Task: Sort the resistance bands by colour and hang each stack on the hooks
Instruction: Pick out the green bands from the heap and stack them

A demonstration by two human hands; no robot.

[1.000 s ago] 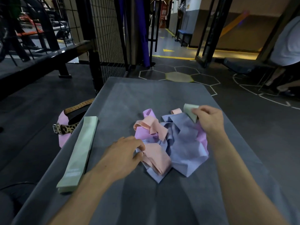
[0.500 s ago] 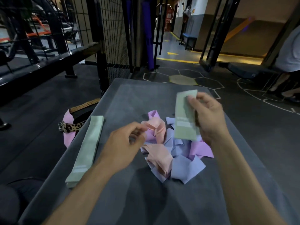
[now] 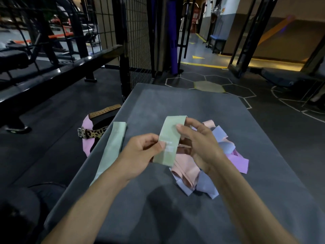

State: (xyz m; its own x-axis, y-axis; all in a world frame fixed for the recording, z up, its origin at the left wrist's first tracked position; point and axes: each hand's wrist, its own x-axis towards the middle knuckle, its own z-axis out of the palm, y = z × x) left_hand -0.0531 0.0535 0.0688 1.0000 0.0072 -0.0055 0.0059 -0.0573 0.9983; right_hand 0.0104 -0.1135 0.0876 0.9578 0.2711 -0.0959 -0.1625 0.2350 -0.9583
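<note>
Resistance bands are mostly in a messy pile right of centre on the grey bench, pink, peach and lilac ones all tangled together. One pale green band is up off the bench in the middle of the frame, held by both hands. Left hand pinches its lower edge, thumb on top near the white label patch. Right hand has its fingers curled around the upper part, thumb pressing the front. Another green band lies flat and stretched out along the left edge of the bench, well apart from the pile. Down on the floor at left of the frame there's a leopard-print belt with a metal buckle, lying over something pink. Black wire mesh fencing stands at the top, behind the bench.
</note>
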